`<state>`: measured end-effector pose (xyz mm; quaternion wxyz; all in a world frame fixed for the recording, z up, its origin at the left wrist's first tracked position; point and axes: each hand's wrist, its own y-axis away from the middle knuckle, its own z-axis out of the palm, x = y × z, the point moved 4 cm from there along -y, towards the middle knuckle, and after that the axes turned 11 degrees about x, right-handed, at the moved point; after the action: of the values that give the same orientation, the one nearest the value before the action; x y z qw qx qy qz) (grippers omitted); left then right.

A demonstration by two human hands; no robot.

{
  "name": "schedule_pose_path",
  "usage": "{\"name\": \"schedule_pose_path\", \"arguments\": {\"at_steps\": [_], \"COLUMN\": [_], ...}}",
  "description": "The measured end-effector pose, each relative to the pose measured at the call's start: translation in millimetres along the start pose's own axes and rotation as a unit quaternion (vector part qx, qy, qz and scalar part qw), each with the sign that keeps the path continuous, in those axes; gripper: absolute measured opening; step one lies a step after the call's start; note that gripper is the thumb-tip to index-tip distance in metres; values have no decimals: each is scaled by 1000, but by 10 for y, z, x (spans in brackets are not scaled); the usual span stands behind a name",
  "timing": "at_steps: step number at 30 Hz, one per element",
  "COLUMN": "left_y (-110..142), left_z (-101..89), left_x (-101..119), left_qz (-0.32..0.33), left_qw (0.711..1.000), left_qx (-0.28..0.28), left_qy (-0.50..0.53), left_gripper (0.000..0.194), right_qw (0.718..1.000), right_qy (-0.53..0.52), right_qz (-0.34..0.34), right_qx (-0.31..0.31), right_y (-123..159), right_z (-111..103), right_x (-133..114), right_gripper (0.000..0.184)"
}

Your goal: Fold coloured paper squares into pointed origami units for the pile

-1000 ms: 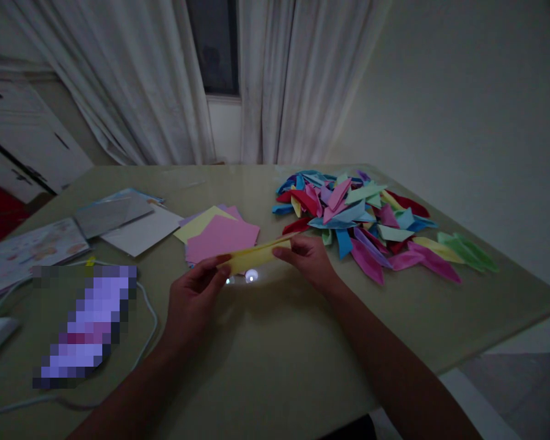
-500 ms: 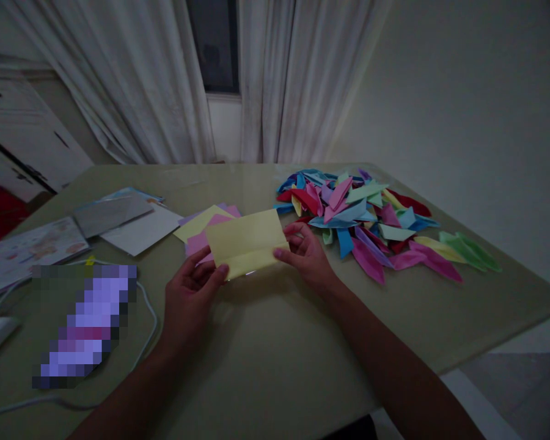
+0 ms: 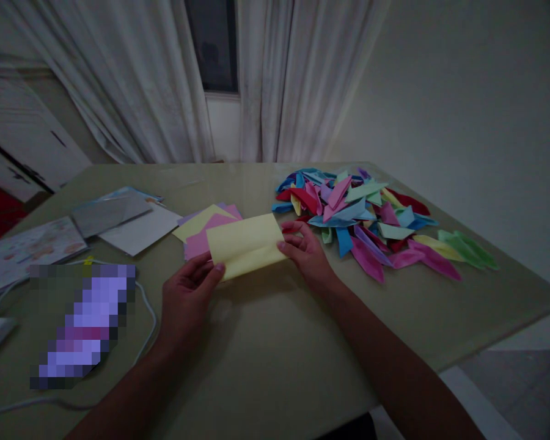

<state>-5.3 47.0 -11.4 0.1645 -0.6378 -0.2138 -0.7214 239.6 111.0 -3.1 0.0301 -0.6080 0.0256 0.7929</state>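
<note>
Head view, yellow sheet: I see it (image 3: 250, 244) before the pink sheets (image 3: 197, 241) on the desk (image 3: 266, 366).
Left hand: mine (image 3: 195, 284), pinching the sheet's left edge.
Right hand: mine (image 3: 302, 247), pinching its right.

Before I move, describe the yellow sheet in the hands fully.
The yellow sheet looks like thin paper: pale, plain, four-sided, with a crease running across its lower part. It is held up tilted, its lower edge raised at the right. The left hand pinches its lower left corner, the right hand its right edge.
</note>
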Motion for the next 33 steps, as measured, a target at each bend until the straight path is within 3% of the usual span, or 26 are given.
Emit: {"name": "schedule_pose_path", "arguments": {"at_steps": [4,13,20,33], "left_y": [-8,10,10,-8], "left_z": [-5,38,25,70], "left_x": [-15,6,12,5], "left_qz": [-5,-42,-50,19], "left_qw": [1000,999,998,982], "left_qx": [3,-31,-26,-141], "left_qy": [4,-5,-28,-122], "left_gripper": [49,49,44,43], "right_qw": [998,997,991,978], "right_qy": [47,71,113,158], "right_qz": [-37,-42,-74,-133], "right_qx": [2,2,24,24], "right_y": [4,2,-18,-27], "right_z": [-7,-13,-47,-72], "right_x": [-55,-43,-62,-71], "right_gripper": [51,50,41,37]}}
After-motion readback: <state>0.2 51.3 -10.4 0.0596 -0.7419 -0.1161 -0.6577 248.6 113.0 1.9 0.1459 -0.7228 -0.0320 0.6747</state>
